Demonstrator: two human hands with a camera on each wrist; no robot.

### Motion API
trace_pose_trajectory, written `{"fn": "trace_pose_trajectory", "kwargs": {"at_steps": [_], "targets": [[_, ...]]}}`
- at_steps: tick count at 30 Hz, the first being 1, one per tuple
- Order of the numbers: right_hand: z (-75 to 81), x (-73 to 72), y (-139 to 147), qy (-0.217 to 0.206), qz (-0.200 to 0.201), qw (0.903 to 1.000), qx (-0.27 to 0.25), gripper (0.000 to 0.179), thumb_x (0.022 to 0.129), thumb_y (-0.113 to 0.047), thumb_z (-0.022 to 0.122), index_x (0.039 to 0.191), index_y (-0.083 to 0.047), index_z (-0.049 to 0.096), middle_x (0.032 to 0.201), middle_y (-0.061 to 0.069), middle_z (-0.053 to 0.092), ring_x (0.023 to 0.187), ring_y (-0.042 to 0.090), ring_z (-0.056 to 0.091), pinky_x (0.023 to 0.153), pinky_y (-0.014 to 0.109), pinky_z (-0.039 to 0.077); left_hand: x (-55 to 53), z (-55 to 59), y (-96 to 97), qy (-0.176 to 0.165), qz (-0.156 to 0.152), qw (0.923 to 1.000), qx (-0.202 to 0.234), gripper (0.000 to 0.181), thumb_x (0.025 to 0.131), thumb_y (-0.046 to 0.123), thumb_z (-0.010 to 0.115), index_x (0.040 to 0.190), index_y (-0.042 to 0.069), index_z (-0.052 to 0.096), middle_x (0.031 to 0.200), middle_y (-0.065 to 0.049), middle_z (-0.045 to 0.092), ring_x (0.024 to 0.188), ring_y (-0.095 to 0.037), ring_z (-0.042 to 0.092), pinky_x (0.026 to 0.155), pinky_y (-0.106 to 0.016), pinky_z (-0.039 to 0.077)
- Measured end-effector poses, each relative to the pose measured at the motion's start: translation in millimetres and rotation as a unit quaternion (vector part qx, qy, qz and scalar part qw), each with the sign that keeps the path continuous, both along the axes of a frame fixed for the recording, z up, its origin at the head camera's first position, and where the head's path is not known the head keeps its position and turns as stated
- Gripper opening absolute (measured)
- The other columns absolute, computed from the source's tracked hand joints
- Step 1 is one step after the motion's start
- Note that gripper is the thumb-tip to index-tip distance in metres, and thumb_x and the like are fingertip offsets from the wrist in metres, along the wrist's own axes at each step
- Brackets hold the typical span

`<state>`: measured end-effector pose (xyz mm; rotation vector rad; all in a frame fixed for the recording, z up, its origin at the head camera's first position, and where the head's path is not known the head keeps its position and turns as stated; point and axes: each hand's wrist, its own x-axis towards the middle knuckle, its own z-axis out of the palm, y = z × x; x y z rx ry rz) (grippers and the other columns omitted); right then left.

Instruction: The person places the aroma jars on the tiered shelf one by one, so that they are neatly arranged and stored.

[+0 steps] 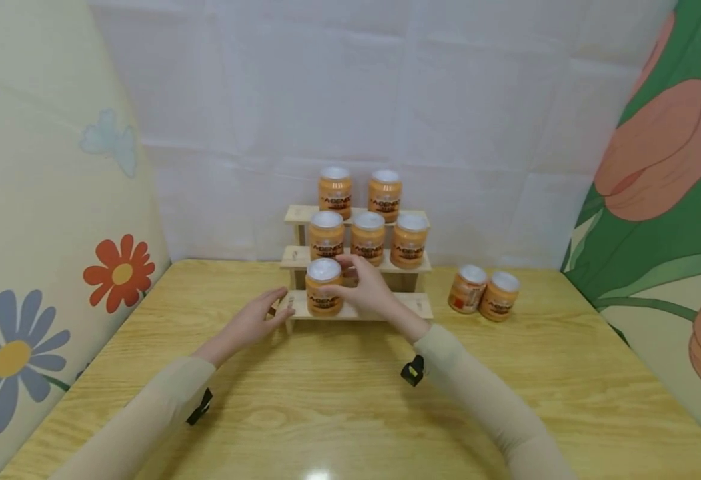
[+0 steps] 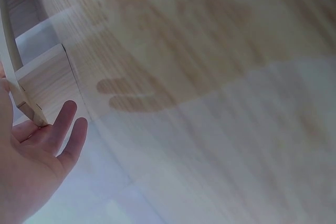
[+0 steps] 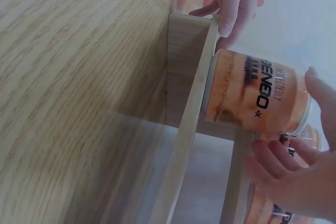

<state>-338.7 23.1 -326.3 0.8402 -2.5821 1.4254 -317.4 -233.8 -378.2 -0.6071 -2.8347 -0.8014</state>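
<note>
An orange jar (image 1: pixel 324 300) with a silver lid stands upright at the left of the bottom shelf of a light wooden three-step rack (image 1: pixel 386 308). My right hand (image 1: pixel 367 288) holds this jar, thumb across its front and fingers at its right and back. In the right wrist view the jar (image 3: pixel 252 93) appears sideways, its base against the shelf board. At the rack's left end my left hand (image 1: pixel 260 319) pinches the bottom board, thumb above it. The left wrist view shows the other fingers (image 2: pixel 64 127) of this hand extended past the board end.
Three like jars (image 1: pixel 367 240) stand on the middle step and two more jars (image 1: pixel 384 197) on the top step. Another two jars (image 1: pixel 499 297) stand side by side on the wooden table (image 1: pixel 338 407), right of the rack. A white cloth (image 1: pixel 326 87) hangs behind.
</note>
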Motion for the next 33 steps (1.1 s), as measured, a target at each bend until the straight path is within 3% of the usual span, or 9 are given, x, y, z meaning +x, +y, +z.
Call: {"fn": "trace_pose_trajectory", "kwargs": {"at_steps": [6,14,22,27,33], "targets": [[-1.9,0.9,20.2,0.027,0.016,0.999,-0.031,0.061,0.083,-0.027,0.072,0.133,-0.004,0.047,0.131,0.012,0.052,0.12,0.027,0.053,0.103,0.041,0.043,0.0,-2.0,2.0,-0.008,0.0,1.0,0.0,0.068,0.097,0.044,0.046,0.141,-0.007,0.034,0.142,-0.029,0.037,0.103,-0.04,0.059,0.088,-0.05,0.05],[-5.0,5.5,57.8,0.056,0.017,0.9978,-0.031,0.052,0.086,-0.024,0.07,0.131,-0.006,0.052,0.132,0.011,0.056,0.12,0.028,0.054,0.102,0.043,0.044,0.2,-2.5,2.7,-0.029,0.012,0.9995,-0.004,0.064,0.098,0.039,0.048,0.143,-0.004,0.032,0.145,-0.026,0.035,0.108,-0.039,0.057,0.091,-0.05,0.049],[-0.2,12.6,102.6,-0.005,-0.008,0.9993,-0.036,0.054,0.089,-0.028,0.066,0.135,-0.007,0.048,0.137,0.013,0.051,0.126,0.032,0.047,0.104,0.05,0.04,-0.6,0.3,1.5,-0.04,0.009,0.9992,-0.001,0.065,0.098,0.039,0.048,0.144,-0.002,0.031,0.147,-0.025,0.034,0.11,-0.038,0.056,0.091,-0.05,0.049],[0.4,13.3,133.2,0.012,-0.05,0.9986,-0.007,0.055,0.089,-0.036,0.064,0.135,-0.011,0.049,0.136,0.01,0.052,0.126,0.03,0.047,0.106,0.047,0.039,-0.1,1.4,1.4,-0.049,0.008,0.9988,0.003,0.066,0.097,0.04,0.048,0.144,-0.003,0.03,0.147,-0.025,0.033,0.11,-0.038,0.056,0.091,-0.049,0.049],[-0.5,10.4,170.0,0.021,-0.088,0.9959,-0.011,0.056,0.091,-0.032,0.063,0.137,-0.005,0.046,0.139,0.017,0.048,0.128,0.033,0.044,0.108,0.048,0.035,1.5,3.1,0.5,-0.045,0.01,0.9989,0.003,0.066,0.098,0.04,0.048,0.144,-0.003,0.031,0.146,-0.026,0.033,0.109,-0.039,0.056,0.09,-0.049,0.049]]}}
